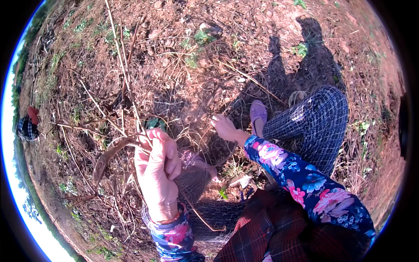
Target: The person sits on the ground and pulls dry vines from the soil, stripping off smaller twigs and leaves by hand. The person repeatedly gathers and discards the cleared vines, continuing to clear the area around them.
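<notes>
My left hand [158, 170] is closed around the base of a bunch of thin dry stems [129, 88], which rise up and away from it. A thick, curved brown root [108, 157] sticks out on the left of that hand. My right hand [225, 128] is low over the soil in front of me, beside thin dry stalks and roots [199, 137]; its fingertips are bent towards the ground, and whether they grip a stalk is not clear. Floral sleeves cover both arms.
A purple shoe [258, 113] on one foot stands right of my right hand. Dry twigs and weeds [203, 36] lie over the brown soil. Another person [28, 126] is low at the far left. A loose long stalk [252, 78] lies ahead.
</notes>
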A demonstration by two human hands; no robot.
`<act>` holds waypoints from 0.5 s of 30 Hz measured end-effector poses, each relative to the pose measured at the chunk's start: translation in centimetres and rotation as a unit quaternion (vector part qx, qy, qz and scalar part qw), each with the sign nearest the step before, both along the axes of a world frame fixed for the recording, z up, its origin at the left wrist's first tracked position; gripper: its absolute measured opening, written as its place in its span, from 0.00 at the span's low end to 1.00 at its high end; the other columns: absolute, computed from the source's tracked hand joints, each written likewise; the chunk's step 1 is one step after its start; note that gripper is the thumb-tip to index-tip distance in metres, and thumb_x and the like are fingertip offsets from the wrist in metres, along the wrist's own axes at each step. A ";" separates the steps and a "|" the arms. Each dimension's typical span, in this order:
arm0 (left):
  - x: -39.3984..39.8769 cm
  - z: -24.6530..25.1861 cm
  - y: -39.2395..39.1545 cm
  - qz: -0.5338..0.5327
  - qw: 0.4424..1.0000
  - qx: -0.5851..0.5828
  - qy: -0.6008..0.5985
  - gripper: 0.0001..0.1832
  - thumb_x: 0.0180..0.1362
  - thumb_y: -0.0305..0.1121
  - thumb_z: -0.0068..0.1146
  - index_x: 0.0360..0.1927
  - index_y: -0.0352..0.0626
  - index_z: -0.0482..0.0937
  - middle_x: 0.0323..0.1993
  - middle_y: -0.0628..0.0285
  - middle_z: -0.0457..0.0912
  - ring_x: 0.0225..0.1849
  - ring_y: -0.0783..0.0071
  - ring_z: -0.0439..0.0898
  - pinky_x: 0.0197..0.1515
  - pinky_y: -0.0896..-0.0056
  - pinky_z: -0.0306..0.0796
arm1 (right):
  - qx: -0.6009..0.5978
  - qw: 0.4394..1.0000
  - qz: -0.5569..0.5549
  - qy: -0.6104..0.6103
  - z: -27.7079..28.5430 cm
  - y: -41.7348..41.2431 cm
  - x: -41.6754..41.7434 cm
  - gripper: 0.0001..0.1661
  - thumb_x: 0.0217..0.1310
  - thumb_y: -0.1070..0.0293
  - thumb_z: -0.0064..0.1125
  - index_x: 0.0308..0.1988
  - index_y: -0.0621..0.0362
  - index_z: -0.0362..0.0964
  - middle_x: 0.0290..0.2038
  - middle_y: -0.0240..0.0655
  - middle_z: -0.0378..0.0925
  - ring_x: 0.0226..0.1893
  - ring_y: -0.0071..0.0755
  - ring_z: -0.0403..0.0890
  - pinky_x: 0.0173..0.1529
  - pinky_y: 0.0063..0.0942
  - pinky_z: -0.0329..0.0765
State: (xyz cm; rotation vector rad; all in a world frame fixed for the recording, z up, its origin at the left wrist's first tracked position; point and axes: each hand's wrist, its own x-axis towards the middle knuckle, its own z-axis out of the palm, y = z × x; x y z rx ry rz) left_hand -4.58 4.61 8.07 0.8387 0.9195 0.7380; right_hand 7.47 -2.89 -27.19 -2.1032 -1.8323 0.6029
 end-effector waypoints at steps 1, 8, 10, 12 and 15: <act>0.0 0.4 0.1 0.009 1.000 -0.010 -0.005 0.08 0.60 0.37 0.50 0.36 0.44 0.70 0.20 0.70 0.66 0.13 0.88 0.56 0.13 0.88 0.46 | 0.003 1.000 0.011 -0.024 -0.3 0.1 0.1 0.18 0.47 0.72 0.50 0.42 0.62 0.70 0.46 0.42 0.71 0.53 0.45 0.67 0.52 0.40 0.66; 0.3 0.4 0.3 0.003 0.999 -0.035 -0.023 0.10 0.61 0.39 0.48 0.38 0.44 0.69 0.20 0.68 0.67 0.13 0.88 0.57 0.12 0.88 0.46 | -0.055 0.982 0.102 -0.147 -1.2 -0.5 1.3 0.12 0.51 0.69 0.49 0.38 0.53 0.73 0.34 0.32 0.77 0.44 0.36 0.73 0.49 0.38 0.64; 0.6 0.1 0.3 0.011 0.999 -0.036 -0.022 0.10 0.61 0.39 0.48 0.38 0.43 0.70 0.20 0.68 0.67 0.13 0.88 0.58 0.12 0.88 0.46 | -0.056 0.984 0.120 -0.119 -0.9 -1.0 2.1 0.09 0.49 0.69 0.50 0.34 0.52 0.74 0.32 0.31 0.77 0.41 0.34 0.74 0.48 0.37 0.64; 0.5 0.0 0.4 0.013 1.000 -0.024 -0.008 0.10 0.61 0.39 0.47 0.38 0.44 0.70 0.20 0.68 0.67 0.13 0.88 0.57 0.12 0.88 0.46 | 0.005 0.988 0.120 -0.101 -0.6 -1.2 2.5 0.05 0.47 0.69 0.51 0.24 0.50 0.74 0.28 0.29 0.76 0.38 0.33 0.74 0.47 0.36 0.64; 0.8 0.2 0.5 0.030 1.000 -0.001 0.003 0.09 0.62 0.39 0.47 0.38 0.44 0.70 0.20 0.68 0.68 0.13 0.88 0.58 0.12 0.88 0.47 | 0.042 0.994 0.103 -0.024 -0.1 -0.4 3.2 0.02 0.45 0.68 0.51 0.24 0.51 0.71 0.28 0.31 0.74 0.39 0.35 0.72 0.46 0.33 0.64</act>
